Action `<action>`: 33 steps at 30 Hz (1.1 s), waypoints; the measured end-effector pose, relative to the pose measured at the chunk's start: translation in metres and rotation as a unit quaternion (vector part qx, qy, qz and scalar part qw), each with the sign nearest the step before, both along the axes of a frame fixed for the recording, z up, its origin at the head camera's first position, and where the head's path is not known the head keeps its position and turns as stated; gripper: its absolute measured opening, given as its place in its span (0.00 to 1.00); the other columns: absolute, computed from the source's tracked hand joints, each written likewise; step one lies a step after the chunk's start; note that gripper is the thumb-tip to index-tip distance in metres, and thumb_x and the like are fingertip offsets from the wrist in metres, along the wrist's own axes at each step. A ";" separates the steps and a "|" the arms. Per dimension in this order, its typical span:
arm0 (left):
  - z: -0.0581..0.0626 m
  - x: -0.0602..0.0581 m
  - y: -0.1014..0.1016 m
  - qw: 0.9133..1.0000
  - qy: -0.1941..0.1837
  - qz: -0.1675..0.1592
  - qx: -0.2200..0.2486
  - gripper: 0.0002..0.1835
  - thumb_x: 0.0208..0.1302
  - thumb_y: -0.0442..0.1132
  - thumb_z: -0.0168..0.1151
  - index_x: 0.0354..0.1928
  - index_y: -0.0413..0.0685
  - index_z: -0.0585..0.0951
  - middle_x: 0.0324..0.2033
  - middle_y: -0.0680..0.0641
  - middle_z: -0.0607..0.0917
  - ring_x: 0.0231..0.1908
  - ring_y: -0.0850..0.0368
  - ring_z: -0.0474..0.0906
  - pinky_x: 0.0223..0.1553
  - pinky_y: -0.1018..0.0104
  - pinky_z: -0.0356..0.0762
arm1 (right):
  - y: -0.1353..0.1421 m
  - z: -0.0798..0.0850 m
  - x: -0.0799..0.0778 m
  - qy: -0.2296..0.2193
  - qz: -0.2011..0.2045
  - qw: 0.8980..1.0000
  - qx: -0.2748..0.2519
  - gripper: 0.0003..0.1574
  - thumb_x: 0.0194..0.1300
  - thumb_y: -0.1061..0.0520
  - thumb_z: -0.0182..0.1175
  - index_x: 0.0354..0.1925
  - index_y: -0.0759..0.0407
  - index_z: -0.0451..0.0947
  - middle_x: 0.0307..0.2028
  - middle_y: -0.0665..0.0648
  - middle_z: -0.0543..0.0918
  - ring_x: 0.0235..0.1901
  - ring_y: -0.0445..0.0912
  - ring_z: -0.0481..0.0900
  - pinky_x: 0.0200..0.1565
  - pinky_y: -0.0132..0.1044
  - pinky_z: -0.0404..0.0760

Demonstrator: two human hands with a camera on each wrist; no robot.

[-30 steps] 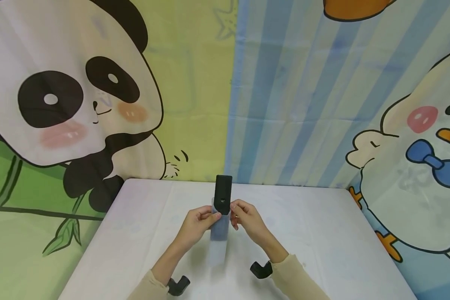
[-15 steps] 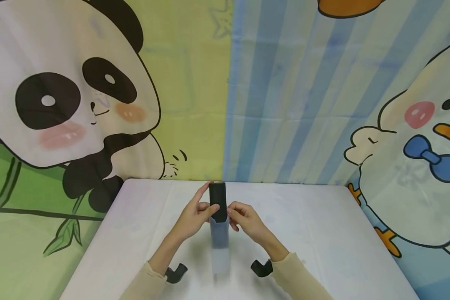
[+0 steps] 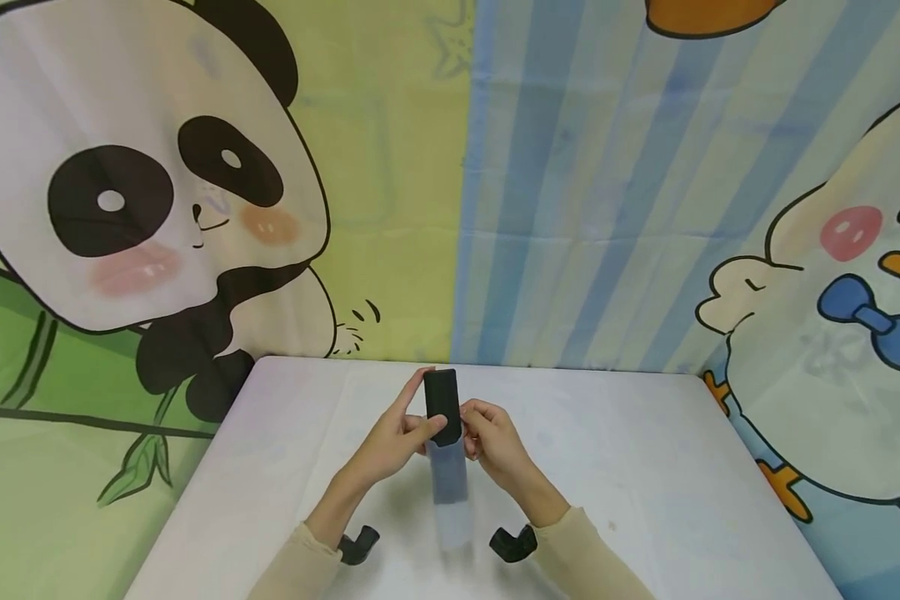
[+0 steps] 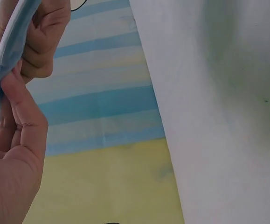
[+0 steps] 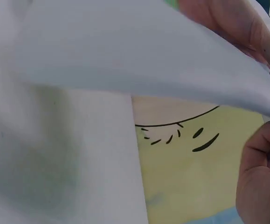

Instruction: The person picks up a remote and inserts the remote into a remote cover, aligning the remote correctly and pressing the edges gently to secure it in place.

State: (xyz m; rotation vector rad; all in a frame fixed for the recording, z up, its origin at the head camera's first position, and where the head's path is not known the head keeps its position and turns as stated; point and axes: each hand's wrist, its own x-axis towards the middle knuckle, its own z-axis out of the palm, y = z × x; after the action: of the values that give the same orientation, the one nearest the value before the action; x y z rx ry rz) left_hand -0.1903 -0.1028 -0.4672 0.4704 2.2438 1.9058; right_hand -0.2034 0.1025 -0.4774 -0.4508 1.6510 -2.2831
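A black, flat, rectangular object (image 3: 442,400) stands upright above the table in the head view, its lower part inside a translucent plastic sleeve (image 3: 450,479). My left hand (image 3: 390,437) grips the black object, thumb across its front face and index finger stretched up to its top corner. On the other side my right hand (image 3: 495,433) pinches the side edge near the sleeve's mouth. The left wrist view shows the sleeve (image 4: 9,46) edge-on between both hands. Across the right wrist view the sleeve (image 5: 125,51) hangs wide and pale, with only a bit of the black object at the right edge.
The white table (image 3: 607,467) spreads around the hands. Black wrist-worn pieces, one by the left cuff (image 3: 359,546) and one by the right cuff (image 3: 513,544), jut inward. A curtain (image 3: 555,208) with a panda and a duck hangs behind the table's far edge.
My left thumb has shifted from the sleeve's mouth onto the black object's face, and the index finger has risen to its top. Black object and sleeve sit slightly lower in view.
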 end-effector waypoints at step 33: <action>-0.008 0.011 0.014 0.999 0.024 -0.035 0.029 0.22 0.81 0.41 0.47 0.28 0.33 0.72 0.17 0.51 0.68 0.18 0.62 0.63 0.20 0.73 0.62 | 0.014 0.041 -0.021 0.217 -0.041 0.948 0.229 0.09 0.77 0.57 0.55 0.40 0.62 0.75 0.27 0.54 0.73 0.27 0.46 0.69 0.31 0.36 0.70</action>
State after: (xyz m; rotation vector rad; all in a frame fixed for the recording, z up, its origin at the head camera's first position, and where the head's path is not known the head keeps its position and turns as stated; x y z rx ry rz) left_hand -0.1794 -0.0893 -0.4754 0.6002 2.1751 1.9494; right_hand -0.2241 0.1162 -0.4365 -0.8217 2.3703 -1.8396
